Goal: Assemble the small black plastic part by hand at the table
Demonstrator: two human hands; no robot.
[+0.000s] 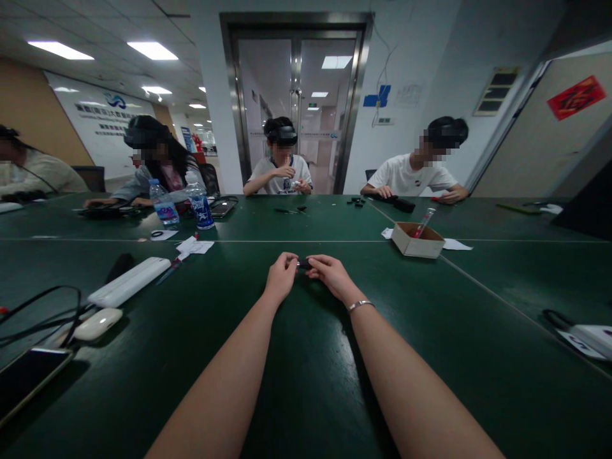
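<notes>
- The lower frame is filled by the green bench [191, 363].
- At frame centre, a small dark object [304, 264] is held, long axis left to right.
- Its opposite ends are pinched by the left hand [283, 274] and right hand [331, 274], equally near.

Small oblong object [305, 263]: black body, silvery left end.
Slim metal bracelet [361, 305]: plain silver.
Broad flat table [306, 357]: dark green, crossed by thin pale lines.
Open rectangular cardboard box [415, 246]: off-white outer walls, brown interior.
Left clear plastic bottle [165, 207]: blue cap, blue-and-pink label.
Right clear plastic bottle [201, 209]: white cap, blue label with white marks.
Long rectangular case [129, 282]: white.
Flat rectangular phone [34, 376]: black screen, pale edge.
Tilted rectangular paper sign [577, 97]: red, with a black character.
</notes>
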